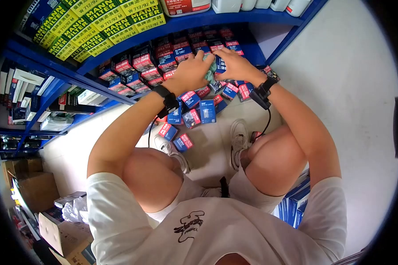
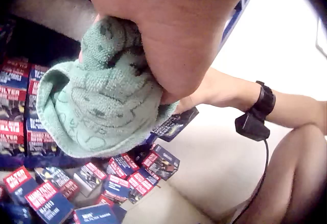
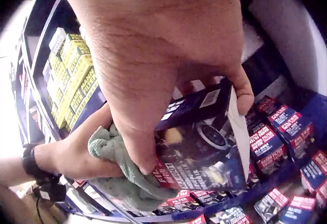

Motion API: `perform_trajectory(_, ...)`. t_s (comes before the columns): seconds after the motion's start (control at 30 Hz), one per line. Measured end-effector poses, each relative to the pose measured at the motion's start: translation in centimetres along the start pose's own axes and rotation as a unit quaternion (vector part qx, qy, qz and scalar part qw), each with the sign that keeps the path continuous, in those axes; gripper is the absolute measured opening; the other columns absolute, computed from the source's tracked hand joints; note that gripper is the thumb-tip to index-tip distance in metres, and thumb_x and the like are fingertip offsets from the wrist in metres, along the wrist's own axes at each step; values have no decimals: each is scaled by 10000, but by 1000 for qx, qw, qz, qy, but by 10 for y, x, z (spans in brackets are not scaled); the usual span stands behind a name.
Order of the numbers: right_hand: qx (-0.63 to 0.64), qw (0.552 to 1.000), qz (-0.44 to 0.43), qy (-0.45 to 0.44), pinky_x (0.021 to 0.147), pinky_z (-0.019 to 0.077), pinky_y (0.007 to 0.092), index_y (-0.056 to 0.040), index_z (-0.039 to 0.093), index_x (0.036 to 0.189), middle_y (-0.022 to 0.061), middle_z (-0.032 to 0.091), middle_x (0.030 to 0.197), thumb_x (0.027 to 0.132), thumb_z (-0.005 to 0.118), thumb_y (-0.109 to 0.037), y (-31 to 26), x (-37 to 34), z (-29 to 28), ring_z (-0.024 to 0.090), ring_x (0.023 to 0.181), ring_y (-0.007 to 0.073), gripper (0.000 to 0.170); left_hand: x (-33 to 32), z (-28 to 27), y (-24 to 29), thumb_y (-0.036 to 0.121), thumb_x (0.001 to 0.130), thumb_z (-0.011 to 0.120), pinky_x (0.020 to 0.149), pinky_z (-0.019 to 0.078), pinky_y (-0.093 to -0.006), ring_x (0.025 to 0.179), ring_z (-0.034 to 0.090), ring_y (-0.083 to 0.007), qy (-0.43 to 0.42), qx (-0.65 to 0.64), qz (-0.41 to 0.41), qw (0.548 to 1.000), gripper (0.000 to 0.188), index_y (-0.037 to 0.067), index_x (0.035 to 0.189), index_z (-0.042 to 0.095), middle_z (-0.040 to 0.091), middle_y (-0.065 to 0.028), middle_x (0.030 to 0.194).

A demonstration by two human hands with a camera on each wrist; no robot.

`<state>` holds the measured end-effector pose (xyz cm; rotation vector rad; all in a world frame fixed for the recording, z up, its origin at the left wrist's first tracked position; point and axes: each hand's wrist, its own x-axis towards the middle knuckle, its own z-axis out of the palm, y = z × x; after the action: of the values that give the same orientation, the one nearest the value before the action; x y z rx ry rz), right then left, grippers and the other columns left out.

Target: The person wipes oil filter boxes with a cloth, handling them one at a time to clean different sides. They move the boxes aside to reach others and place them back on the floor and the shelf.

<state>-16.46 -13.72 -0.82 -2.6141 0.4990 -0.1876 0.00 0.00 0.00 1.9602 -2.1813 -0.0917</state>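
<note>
Left hand (image 1: 193, 73) is gripping green cloth (image 2: 102, 101), fingers curling round it; right hand (image 1: 238, 70) is holding one box (image 3: 202, 155), thumb and fingers spreading to its width. Head view: box is sitting near 12 o'clock; right-wrist view: cloth is seemingly touching it at 8 o'clock. Wiping is apparently under way, can't tell how far. Shelf boxes (image 1: 141, 59) are standing in rows, 9 to 1 o'clock from the hands, presumably done; floor boxes (image 1: 207, 111) are lying loose around 5 to 7, probably remaining.
</note>
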Motion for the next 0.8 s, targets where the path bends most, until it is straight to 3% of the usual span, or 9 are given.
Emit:
perform_trajectory(0.1,-33,997,-55,48,1061,435,448,-20,514,1350,218,542,1344,657,863,-414,11,13,-2,503,1260,415,870,11,1,-11,181,686,793,807,550,-520,1024,602,-447,42,-9,2,999,725,98,1294,406,520,-218,1133)
perform_trajectory(0.17,-39,997,-52,39,1071,422,417,7,497,1380,210,512,1408,687,869,-403,7,-2,4,496,1289,376,887,6,9,-5,169,678,798,796,554,-519,1021,602,-446,32,-20,-32,999,715,90,1274,411,518,-217,1128)
perform_trajectory(0.3,-14,999,-36,16,1072,423,412,16,498,1378,214,505,1416,687,873,-396,-7,2,1,498,1287,374,887,4,2,-14,164,675,802,793,556,-520,1024,602,-445,25,-6,-32,999,710,85,1265,414,516,-218,1133)
perform_trajectory(0.37,21,994,-77,68,1003,461,434,28,554,1286,206,583,1252,631,882,-375,2,3,4,554,1175,388,836,2,3,-7,161,672,803,798,556,-522,1033,600,-446,37,-16,-25,999,710,86,1262,415,512,-219,1147)
perform_trajectory(0.47,7,992,-88,95,994,464,433,28,557,1283,202,597,1222,627,880,-369,8,2,6,557,1170,382,833,1,1,1,162,667,805,798,558,-520,1039,598,-449,35,-14,-7,999,725,89,1272,412,508,-219,1156)
perform_trajectory(0.6,11,989,-103,106,989,460,435,24,565,1270,201,602,1220,622,880,-368,7,3,3,558,1169,381,820,2,-1,-8,171,668,808,798,559,-520,1041,597,-450,35,-7,-11,999,722,91,1267,414,505,-221,1170)
perform_trajectory(0.7,37,996,-71,45,1051,430,413,-6,501,1382,183,579,1320,680,877,-379,-1,1,-13,515,1264,370,879,1,0,-23,186,678,807,799,560,-520,1045,599,-451,42,7,-19,999,708,100,1262,417,515,-220,1171)
perform_trajectory(0.77,-107,994,-11,36,977,457,418,-2,507,1350,183,607,1248,684,873,-390,-12,-5,-24,566,1174,369,853,-3,3,-30,197,688,804,801,559,-524,1052,600,-450,26,19,-43,999,700,112,1268,420,527,-214,1166)
perform_trajectory(0.8,-59,995,-36,71,913,473,413,3,519,1267,192,617,1186,682,876,-357,-6,-1,-20,587,1107,371,774,-5,4,-31,204,694,801,802,559,-526,1059,600,-451,21,17,-47,999,699,120,1276,422,536,-210,1159)
